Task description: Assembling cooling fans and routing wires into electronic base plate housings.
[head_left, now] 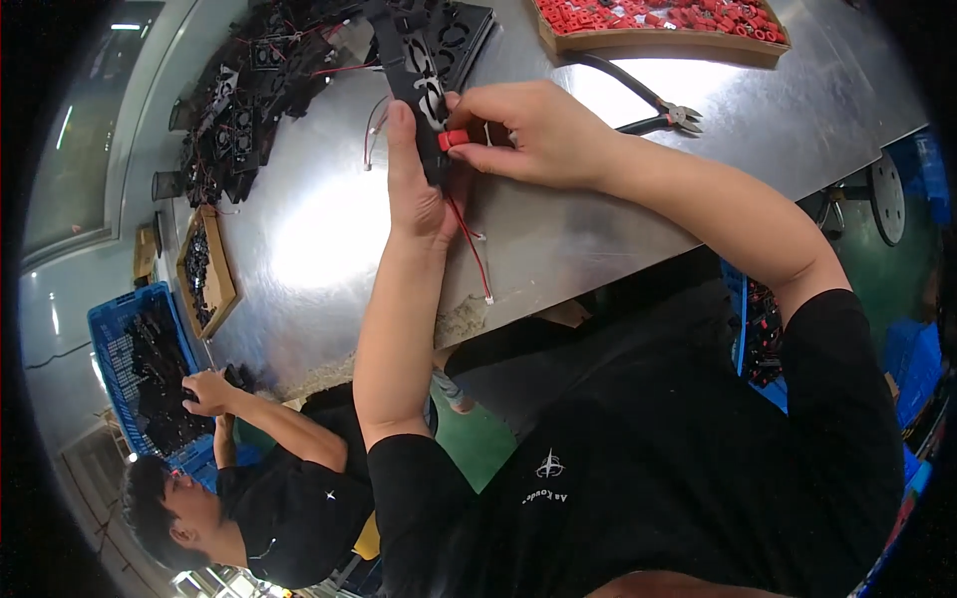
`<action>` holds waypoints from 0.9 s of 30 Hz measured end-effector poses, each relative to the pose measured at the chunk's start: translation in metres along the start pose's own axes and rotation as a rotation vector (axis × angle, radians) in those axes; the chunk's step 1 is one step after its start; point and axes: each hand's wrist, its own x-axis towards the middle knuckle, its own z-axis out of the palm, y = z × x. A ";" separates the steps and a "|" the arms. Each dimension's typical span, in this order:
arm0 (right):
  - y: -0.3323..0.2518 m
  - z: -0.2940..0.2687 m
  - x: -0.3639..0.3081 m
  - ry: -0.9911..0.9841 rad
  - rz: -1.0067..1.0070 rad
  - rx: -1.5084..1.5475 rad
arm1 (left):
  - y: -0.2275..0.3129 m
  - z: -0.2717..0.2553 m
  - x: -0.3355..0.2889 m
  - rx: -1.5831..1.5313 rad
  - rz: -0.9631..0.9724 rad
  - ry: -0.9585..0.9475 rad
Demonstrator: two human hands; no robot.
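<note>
My left hand (415, 194) is wrapped round a long black plastic housing (391, 48) with round fan openings, held above the metal table, thumb along its side. Against the near end of the housing, my right hand (546, 135) pinches a small red plastic piece (454, 140) between thumb and fingers. The red piece touches the housing; whether it is fitted in cannot be made out. Red and black wires (479, 261) with a small white connector hang below my left hand. Diagonal cutters (684, 118) with black handles lie on the table beyond my right forearm.
A cardboard tray (598, 42) of red parts stands at the far right. Black fan units (239, 130) with wires pile up at far left, near a small cardboard tray (223, 297). A co-worker's hand (207, 393) is by a blue crate (140, 296) of black parts.
</note>
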 end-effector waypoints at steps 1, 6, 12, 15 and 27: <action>0.000 0.001 0.000 0.014 -0.044 0.002 | -0.001 -0.003 0.000 0.016 0.024 -0.012; 0.006 0.006 -0.004 0.051 -0.109 0.040 | 0.001 -0.006 -0.003 -0.014 -0.074 -0.063; 0.007 -0.003 -0.001 -0.045 -0.105 -0.189 | 0.002 -0.003 0.002 0.251 0.053 -0.035; 0.013 -0.010 0.002 -0.045 -0.180 -0.259 | 0.001 -0.002 0.004 0.280 0.047 -0.035; 0.006 -0.039 0.010 0.099 -0.196 -0.201 | 0.021 -0.008 0.005 0.433 -0.002 0.018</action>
